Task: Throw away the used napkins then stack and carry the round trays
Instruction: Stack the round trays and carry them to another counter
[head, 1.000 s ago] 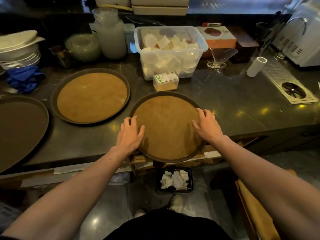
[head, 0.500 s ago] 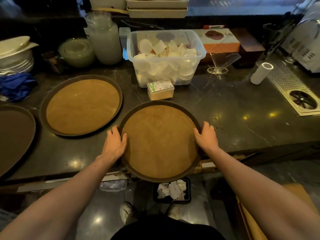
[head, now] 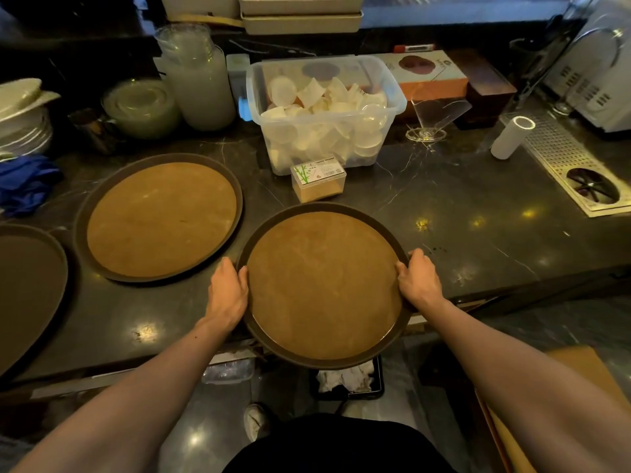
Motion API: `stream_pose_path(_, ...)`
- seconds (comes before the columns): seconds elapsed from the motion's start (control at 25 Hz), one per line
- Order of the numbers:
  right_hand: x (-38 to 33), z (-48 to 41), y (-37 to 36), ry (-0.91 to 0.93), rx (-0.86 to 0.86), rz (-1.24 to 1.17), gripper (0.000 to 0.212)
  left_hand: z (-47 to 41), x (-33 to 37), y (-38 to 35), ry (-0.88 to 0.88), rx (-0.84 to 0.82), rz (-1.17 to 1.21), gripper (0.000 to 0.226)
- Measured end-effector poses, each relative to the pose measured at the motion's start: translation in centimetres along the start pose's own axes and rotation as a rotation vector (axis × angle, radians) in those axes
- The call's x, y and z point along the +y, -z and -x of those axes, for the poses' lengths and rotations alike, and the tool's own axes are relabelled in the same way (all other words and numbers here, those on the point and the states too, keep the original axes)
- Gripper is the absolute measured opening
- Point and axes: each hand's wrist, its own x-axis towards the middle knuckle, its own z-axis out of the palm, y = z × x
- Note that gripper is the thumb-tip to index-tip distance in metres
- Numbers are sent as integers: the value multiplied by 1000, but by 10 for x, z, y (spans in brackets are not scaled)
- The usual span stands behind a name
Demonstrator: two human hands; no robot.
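Note:
A round brown tray (head: 324, 285) with a dark rim hangs partly over the counter's front edge. My left hand (head: 227, 295) grips its left rim and my right hand (head: 418, 281) grips its right rim. A second round tray (head: 160, 216) lies flat on the dark counter to the left. A third, darker tray (head: 27, 295) is cut off at the far left. Crumpled white napkins (head: 345, 378) lie in a black bin (head: 379, 387) on the floor below the held tray.
A clear tub of white cups (head: 324, 114) and a small toothpick box (head: 317, 179) stand behind the held tray. Stacked plates (head: 24, 121), a blue cloth (head: 24, 186), jars (head: 198, 80), a paper roll (head: 512, 136) and a metal drain grate (head: 573, 169) line the counter.
Both hands shifted from lying on the tray's surface to gripping its side rims. The tray has slid toward me, farther over the counter edge, covering more of the bin.

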Motion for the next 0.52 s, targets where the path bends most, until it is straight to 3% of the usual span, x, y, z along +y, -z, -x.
stream_pose_path(0.52,17,17,17,121,172,-379,23,34,7,7,-73,161,173,9)
